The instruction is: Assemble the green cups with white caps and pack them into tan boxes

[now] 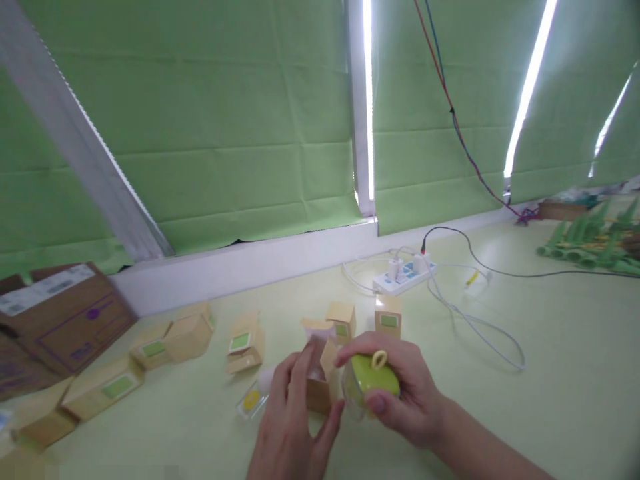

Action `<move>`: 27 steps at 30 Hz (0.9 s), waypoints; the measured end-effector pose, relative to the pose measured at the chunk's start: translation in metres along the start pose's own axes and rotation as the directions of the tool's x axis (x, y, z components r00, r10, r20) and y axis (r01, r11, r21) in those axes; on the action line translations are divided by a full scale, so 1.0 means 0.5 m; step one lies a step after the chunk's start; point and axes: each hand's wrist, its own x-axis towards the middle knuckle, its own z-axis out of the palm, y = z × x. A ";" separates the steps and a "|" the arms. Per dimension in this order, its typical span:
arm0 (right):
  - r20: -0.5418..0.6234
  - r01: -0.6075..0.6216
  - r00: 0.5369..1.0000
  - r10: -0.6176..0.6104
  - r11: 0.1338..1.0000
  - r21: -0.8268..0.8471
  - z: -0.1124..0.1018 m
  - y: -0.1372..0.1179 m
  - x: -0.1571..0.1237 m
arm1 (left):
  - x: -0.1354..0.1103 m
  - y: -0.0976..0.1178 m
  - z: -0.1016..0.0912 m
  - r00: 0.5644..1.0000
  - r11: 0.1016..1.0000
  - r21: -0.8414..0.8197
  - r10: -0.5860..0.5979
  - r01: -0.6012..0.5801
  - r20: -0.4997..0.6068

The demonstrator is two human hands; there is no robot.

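My left hand [290, 420] is round a small tan cardboard box [319, 397] whose top flaps stand open, with a finger at its opening. In my right hand [415, 393] is a small clear container with a green lid [373, 375] and a yellow ring on top. The container is tilted just right of the box; I cannot tell whether they touch. Beside my left hand lies a clear piece with a yellow round spot [251, 400], partly hidden by the hand. Behind my hands stand two small tan boxes with green labels [341, 321] [389, 317].
Several more tan boxes [107, 390] run along the left, and another [246, 343] stands left of centre. A large brown carton [70, 320] is at the far left. A white power strip [404, 273] with cables lies at the back. Green tubes [590, 240] are piled far right.
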 end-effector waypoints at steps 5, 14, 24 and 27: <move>0.129 -0.034 0.991 0.026 0.997 0.065 0.003 -0.017 -0.002 | -0.009 0.006 0.001 0.999 0.999 0.014 0.050 -0.050 0.016; 0.184 -0.095 0.975 0.128 0.980 -0.177 -0.003 -0.007 -0.004 | -0.010 0.008 -0.011 0.999 0.995 0.096 0.029 -0.027 -0.021; 0.184 -0.215 0.954 0.236 0.968 -0.130 0.017 -0.019 -0.001 | -0.005 0.028 -0.016 0.986 0.988 -0.110 -0.120 0.107 -0.120; 0.133 -0.225 0.962 0.236 0.970 -0.098 0.016 -0.015 -0.004 | -0.002 0.025 -0.015 0.982 0.993 -0.078 -0.100 0.088 -0.158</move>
